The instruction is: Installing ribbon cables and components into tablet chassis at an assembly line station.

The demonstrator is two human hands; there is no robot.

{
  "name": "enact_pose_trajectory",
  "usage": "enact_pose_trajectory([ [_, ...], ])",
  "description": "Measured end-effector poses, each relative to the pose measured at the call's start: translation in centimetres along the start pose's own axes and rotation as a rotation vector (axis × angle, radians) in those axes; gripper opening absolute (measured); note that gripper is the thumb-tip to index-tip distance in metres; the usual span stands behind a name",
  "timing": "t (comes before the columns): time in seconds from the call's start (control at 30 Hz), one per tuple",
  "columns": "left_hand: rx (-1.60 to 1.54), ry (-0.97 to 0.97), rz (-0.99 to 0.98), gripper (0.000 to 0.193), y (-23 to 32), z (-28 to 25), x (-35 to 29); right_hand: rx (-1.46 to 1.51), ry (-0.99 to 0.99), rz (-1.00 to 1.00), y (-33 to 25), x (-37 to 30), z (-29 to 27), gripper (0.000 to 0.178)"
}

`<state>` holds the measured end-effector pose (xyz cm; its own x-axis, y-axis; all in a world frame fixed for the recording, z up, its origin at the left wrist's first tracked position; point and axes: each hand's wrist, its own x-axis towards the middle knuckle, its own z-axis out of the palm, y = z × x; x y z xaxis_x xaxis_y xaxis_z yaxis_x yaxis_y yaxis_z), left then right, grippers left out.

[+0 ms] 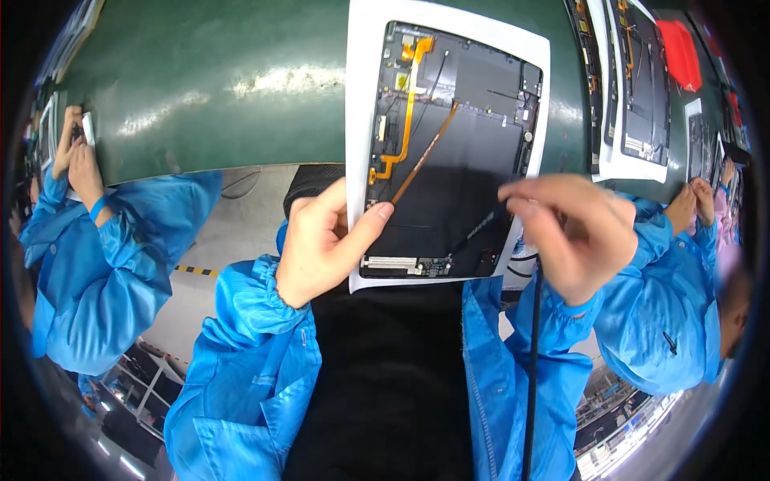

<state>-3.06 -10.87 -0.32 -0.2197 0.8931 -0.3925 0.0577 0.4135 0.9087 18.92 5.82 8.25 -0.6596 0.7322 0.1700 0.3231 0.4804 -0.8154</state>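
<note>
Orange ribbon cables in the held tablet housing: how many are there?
2: bright ribbon cable along the left side, browner ribbon cable slanting beside it; more may be hidden.

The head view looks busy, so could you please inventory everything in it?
Open housing: one, black, centre
Ribbon cables: two, orange, on that housing
Backing sheet: one, white, beneath that housing
Bench: one, green, across the top
Other housings: several, black, upper right
Unclear object: one, red, upper right
Cord: one, black, lower right-centre
Co-workers: at least two, blue-clad, left and right
Floor tape: one strip, yellow-black, left
Sleeves: two, blue, lower centre
Left hand: one, bare, gripping housing's left edge
Right hand: one, bare, by housing's right edge
</note>
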Motion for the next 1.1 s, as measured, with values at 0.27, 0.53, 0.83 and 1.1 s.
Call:
enact_pose_trajectory([
  [0.27,0.113,0.199,0.097,0.064,1.4,-1.4,2.0,-0.036,0.050,0.048,3.7,5.0,1.6,0.010],
  [0.53,0.728,0.165,0.816,0.050,3.0,-3.3,2.0,-0.181,-0.078,-0.122,6.6,6.1,1.7,0.014],
  [0.83,0.891,-0.340,0.811,0.047,3.0,-1.9,1.8,-0.041,-0.132,-0.121,8.1,6.4,1.9,0.013],
  [1.1,0.970,-0.342,0.843,0.054,2.5,-2.1,1.9,-0.063,-0.129,-0.116,6.0,7.5,0.9,0.014],
])
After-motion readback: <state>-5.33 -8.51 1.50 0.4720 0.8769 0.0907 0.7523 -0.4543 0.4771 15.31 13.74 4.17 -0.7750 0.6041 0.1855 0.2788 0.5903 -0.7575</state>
